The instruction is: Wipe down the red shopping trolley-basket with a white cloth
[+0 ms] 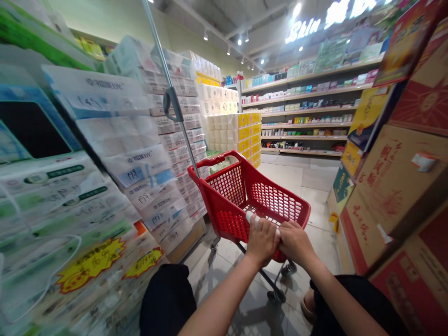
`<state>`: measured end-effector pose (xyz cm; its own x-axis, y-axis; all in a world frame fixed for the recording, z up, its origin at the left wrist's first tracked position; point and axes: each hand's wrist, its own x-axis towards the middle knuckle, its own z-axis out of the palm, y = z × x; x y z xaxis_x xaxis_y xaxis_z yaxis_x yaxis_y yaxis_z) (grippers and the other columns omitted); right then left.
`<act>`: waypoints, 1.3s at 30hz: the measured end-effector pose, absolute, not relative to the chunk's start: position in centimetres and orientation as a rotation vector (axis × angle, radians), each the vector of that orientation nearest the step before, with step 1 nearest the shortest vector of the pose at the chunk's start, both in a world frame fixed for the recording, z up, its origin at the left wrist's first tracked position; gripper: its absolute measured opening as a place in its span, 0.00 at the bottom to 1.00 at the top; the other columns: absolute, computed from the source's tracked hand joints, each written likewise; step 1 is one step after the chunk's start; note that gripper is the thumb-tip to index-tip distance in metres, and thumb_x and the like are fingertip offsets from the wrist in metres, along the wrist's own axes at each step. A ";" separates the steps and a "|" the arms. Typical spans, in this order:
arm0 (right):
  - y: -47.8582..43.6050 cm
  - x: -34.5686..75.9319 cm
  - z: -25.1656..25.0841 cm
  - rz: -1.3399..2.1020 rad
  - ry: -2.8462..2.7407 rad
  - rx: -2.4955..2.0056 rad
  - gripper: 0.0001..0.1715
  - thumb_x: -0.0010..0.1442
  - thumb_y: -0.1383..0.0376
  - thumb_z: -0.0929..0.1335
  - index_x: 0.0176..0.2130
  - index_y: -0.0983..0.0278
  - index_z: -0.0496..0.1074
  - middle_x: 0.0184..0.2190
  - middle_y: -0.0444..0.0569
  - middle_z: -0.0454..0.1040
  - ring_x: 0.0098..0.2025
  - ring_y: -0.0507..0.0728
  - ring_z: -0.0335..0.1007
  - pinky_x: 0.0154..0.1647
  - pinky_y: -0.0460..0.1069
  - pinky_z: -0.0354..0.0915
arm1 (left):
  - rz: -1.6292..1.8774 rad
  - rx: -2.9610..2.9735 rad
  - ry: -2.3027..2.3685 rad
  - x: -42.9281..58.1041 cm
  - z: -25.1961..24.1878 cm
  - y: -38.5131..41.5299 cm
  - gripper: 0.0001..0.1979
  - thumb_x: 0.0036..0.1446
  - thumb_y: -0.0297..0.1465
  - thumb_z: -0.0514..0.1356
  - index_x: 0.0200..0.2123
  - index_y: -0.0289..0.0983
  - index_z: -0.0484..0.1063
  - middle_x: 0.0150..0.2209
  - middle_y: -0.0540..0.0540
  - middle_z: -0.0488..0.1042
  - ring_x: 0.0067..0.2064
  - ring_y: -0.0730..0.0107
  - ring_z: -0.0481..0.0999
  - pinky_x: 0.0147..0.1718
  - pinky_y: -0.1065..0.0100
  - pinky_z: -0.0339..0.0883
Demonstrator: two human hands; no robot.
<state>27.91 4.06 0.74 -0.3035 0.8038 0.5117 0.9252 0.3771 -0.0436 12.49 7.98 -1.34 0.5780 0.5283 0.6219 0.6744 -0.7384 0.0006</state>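
The left hand (263,239) and right hand (296,240) curl their fingers around the white bar (252,217) at the cart's (227,225) near edge, side by side, likely for even control. The cart's basket lies just beyond the fingers. Packs (149,163) left and boxes (392,179) right seem stacked to save floor.

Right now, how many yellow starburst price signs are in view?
2. A larger sign at lower left of the picture; a smaller sign just right of it, nearer the red shopping cart. Others may be hidden.
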 end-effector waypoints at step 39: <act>5.0 30.1 -0.2 -0.377 -2.189 -1.310 0.13 0.61 0.60 0.66 0.27 0.61 0.71 0.25 0.46 0.75 0.32 0.55 0.68 0.47 0.53 0.56 | -0.689 -2.660 -0.683 8.8 0.4 11.9 0.15 0.67 0.40 0.47 0.52 0.43 0.63 0.48 0.47 0.69 0.53 0.63 0.64 0.59 0.54 0.51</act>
